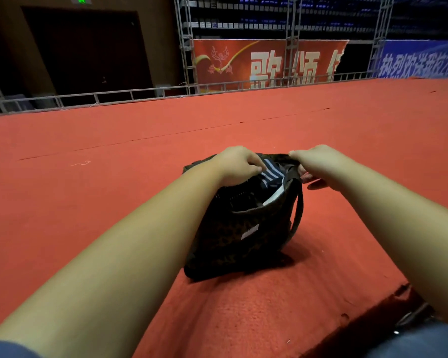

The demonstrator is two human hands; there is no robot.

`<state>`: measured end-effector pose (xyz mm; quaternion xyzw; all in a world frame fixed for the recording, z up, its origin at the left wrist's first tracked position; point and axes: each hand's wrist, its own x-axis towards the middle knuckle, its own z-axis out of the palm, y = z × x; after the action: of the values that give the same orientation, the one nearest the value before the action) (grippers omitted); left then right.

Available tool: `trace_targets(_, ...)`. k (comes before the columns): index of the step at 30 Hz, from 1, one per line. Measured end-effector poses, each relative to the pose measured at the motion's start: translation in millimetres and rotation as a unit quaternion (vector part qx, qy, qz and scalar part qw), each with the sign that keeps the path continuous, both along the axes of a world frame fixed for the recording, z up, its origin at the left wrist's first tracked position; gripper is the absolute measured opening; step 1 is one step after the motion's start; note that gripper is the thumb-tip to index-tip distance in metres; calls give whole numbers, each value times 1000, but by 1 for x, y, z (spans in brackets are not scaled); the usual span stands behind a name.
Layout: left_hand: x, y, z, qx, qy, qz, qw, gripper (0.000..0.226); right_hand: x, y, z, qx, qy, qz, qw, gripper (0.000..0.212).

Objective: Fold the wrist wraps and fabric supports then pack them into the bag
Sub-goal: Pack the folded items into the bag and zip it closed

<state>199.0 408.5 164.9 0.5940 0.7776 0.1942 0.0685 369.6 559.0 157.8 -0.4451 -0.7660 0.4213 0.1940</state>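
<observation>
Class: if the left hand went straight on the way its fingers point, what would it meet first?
Probably the striped fabric in the mouth of the bag; the left hand seems to touch it, though depth is unclear.

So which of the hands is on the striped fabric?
The left hand: its curled fingers grip the striped fabric inside the bag, while the right hand pinches the rim.

Dark leopard-print bag [239,236], blue-striped fabric [270,173], red carpet [140,151].
</observation>
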Motion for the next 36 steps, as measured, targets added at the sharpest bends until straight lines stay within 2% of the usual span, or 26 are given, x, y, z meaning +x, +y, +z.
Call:
trace_targets(4, -1, -11, 3, 17, 27, 39, 999, 31, 3, -2, -5, 12, -52, 23, 998, 24)
trace_targets(8, -20, -34, 15, 30, 120, 131, 984, 35, -6, -10, -7, 177, -85, -36, 980, 43)
trace_targets(9, -25, -43, 20, -2, 150, 143, 978, 30, -10, -14, -7, 220, -69, -50, 972, 45)
trace_targets(11, -32, -62, 27, -84, 218, 153, 960, 11, -20, -27, -4, 289, -35, -18, 956, 39)
trace_targets(12, -35, -71, 29, -119, 244, 152, 951, 9, -26, -34, -2, 305, -29, 14, 952, 35)
trace_targets(13, -37, -79, 31, -152, 260, 154, 941, 20, -33, -42, 0, 306, -21, 45, 951, 32)
trace_targets(15, -43, -91, 31, -202, 249, 147, 936, 34, -46, -57, 1, 286, -23, 90, 954, 29)
trace_targets(18, -48, -104, 29, -245, 201, 123, 941, 24, -56, -79, -3, 279, -27, 171, 945, 26)
trace_targets(22, -54, -118, 26, -248, 154, 123, 949, 23, -63, -97, -12, 331, -49, 240, 911, 30)
trace_targets(26, -59, -124, 21, -240, 148, 108, 953, 15, -67, -103, -15, 353, -55, 259, 897, 35)
trace_targets(28, -54, -120, 20, -217, 160, 106, 957, 15, -68, -94, -11, 365, -62, 231, 900, 36)
trace_targets(31, -42, -102, 25, -137, 216, 108, 961, 32, -63, -64, -3, 364, -69, 118, 921, 34)
trace_targets(32, -35, -93, 26, -100, 229, 102, 963, 30, -58, -52, 0, 355, -82, 77, 928, 35)
trace_targets(34, -17, -70, 30, -40, 212, 75, 974, 17, -45, -24, 1, 322, -119, 5, 939, 37)
trace_targets(36, 4, -42, 34, -14, 168, 39, 985, 21, -33, 1, -3, 269, -166, -34, 948, 39)
